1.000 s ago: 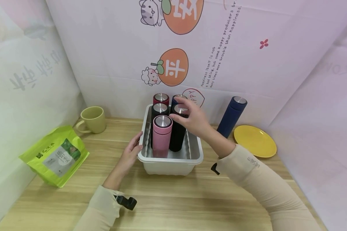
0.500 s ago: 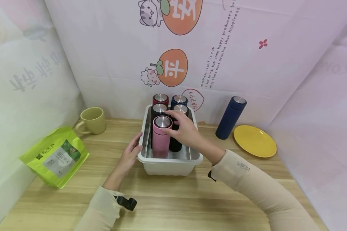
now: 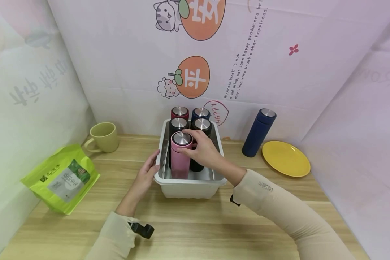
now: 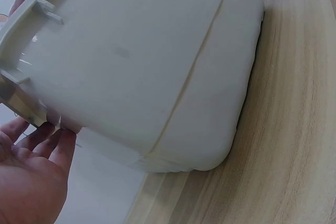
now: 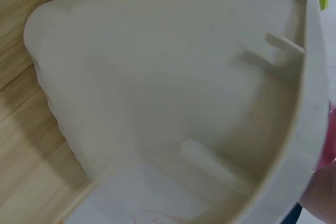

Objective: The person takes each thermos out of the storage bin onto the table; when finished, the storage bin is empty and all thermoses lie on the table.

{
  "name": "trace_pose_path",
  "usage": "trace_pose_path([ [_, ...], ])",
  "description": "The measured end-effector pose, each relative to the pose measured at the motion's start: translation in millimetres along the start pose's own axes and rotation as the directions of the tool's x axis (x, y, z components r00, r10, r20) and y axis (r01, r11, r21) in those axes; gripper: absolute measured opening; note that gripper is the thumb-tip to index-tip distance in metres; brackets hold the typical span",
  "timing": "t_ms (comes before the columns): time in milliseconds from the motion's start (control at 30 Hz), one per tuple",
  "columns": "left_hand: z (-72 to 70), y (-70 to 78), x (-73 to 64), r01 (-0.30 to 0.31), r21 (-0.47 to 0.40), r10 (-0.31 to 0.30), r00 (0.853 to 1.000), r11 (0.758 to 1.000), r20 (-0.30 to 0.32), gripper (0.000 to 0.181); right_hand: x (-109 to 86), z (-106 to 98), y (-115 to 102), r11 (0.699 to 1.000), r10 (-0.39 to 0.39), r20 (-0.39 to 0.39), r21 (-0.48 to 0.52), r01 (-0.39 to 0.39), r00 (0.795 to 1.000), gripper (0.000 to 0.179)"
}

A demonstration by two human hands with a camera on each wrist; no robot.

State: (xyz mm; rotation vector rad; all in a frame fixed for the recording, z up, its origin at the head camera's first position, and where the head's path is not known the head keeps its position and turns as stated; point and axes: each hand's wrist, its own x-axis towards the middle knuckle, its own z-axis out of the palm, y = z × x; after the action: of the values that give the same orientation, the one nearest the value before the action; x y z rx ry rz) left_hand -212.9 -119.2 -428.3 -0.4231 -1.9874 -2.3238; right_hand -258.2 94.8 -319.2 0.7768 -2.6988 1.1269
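A pink thermos (image 3: pixel 180 164) with a steel lid stands upright at the front left of a grey-white plastic bin (image 3: pixel 190 190). My right hand (image 3: pixel 205 148) holds it near the lid, thumb in front and fingers behind. Behind it in the bin stand a black thermos (image 3: pixel 178 124), another black thermos (image 3: pixel 202 126), a red thermos (image 3: pixel 179 112) and a blue thermos (image 3: pixel 200 114). My left hand (image 3: pixel 146 172) grips the bin's left rim; the left wrist view shows its fingers (image 4: pixel 62 148) bent at that edge. The right wrist view mostly shows the bin's outer wall (image 5: pixel 157 77).
Right of the bin, a dark blue thermos (image 3: pixel 258 133) stands beside a yellow plate (image 3: pixel 286 159). At left are a yellow-green mug (image 3: pixel 105 138) and a bright green pouch (image 3: pixel 63 180). A printed cloth wall (image 3: pixel 133 72) rises behind the wooden table (image 3: pixel 188 227).
My right hand has come down and left from the rear black thermos to the pink one and taken hold near its lid. The left hand stays at the bin's rim.
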Motion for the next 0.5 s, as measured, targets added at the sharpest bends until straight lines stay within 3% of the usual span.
trace_pose_path([
  [500,-1.7,-3.7,0.5,-0.041,0.014,0.040,0.999,0.999,0.014,0.053,-3.9,5.2,4.6,0.998,-0.030,-0.028,0.057,0.032,0.999,0.063],
])
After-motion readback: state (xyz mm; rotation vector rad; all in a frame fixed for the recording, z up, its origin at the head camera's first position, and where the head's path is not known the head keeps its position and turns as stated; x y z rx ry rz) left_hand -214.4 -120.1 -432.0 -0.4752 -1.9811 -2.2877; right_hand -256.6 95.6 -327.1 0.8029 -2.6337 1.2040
